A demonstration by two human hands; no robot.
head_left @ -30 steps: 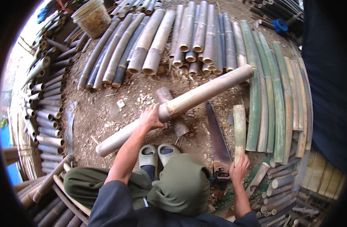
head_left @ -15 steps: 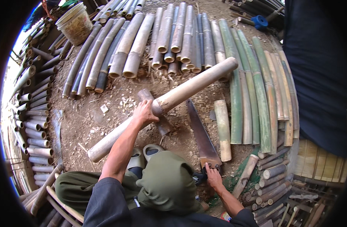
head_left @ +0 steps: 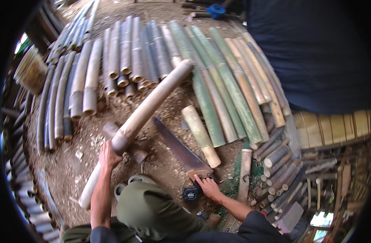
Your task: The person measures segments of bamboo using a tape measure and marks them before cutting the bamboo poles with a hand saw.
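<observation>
A long pale bamboo pole [head_left: 153, 97] slants across a short log [head_left: 137, 155] lying on the dirt floor. My left hand [head_left: 108, 156] is closed around the pole just below its thick node. Off to the right lies a handsaw [head_left: 179, 148], its rusty brown blade pointing away to the left. My right hand [head_left: 207, 185] is on the saw's handle, fingers bent over it; the far side of the grip is hidden. Beside that handle sits a black tape measure [head_left: 190, 193]. A short cut bamboo piece [head_left: 199, 135] rests just right of the blade.
Rows of grey bamboo poles [head_left: 84, 81] lie beyond the pole, with green bamboo poles [head_left: 232, 97] at the right. Cut bamboo is stacked along both sides. A dirty bucket [head_left: 31, 71] stands far left. Dark cloth [head_left: 307, 52] hangs at the right.
The view has swung to the right, so the scene sits further left. The tape measure by the saw handle shows more clearly. Both hands keep their places on the pole and saw.
</observation>
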